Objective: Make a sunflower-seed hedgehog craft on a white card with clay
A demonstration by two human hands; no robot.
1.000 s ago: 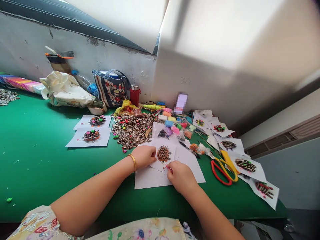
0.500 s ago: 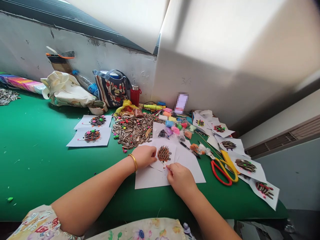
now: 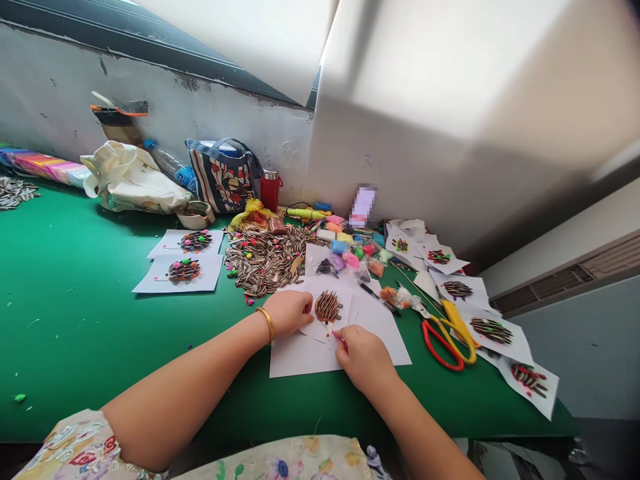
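Observation:
A white paper card (image 3: pixel 307 307) bears a hedgehog picture (image 3: pixel 328 307) whose brown body is covered in sunflower seeds, its pale pointed face toward me. My left hand (image 3: pixel 289 312), gold bangle at the wrist, has its fingers curled closed at the card's left edge. Just below the face, my right hand (image 3: pixel 364 355) pinches a small pink piece, mostly hidden by the fingers, whose exact kind I cannot make out. A larger white sheet (image 3: pixel 305 360) lies under the card.
Behind the card are a sunflower seed heap (image 3: pixel 270 260) and bagged coloured clay (image 3: pixel 353 259). A black pen (image 3: pixel 377 297) and red-and-yellow scissors (image 3: pixel 450 340) lie right. Finished hedgehog cards (image 3: pixel 207 280) lie left, more at right. Bags (image 3: pixel 223 177) and a red flask (image 3: pixel 271 191) stand behind.
My right hand has shifted very slightly at the hedgehog's face, still pinching the small pink piece. My left hand and the card stay in place.

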